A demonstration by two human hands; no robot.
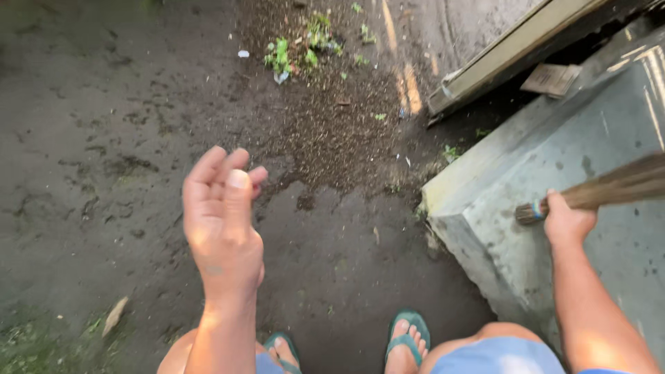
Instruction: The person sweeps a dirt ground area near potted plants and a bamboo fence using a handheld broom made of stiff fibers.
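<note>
My left hand [222, 221] hangs raised over the dark dirt ground, fingers loosely curled together, holding nothing. My right hand [566, 220] grips the bound end of a stick broom [609, 188], whose brown bristles stretch off to the right over a grey concrete step [540, 159]. A pile of swept dirt and small green leaves [312, 62] lies ahead on the ground. My feet in green flip-flops [405, 339] stand at the bottom of the view.
A pale wooden plank or door frame [506, 52] runs diagonally at the upper right beside the step. A dry leaf [114, 315] and some grass lie at the lower left. The ground [90, 138] is damp, dark soil.
</note>
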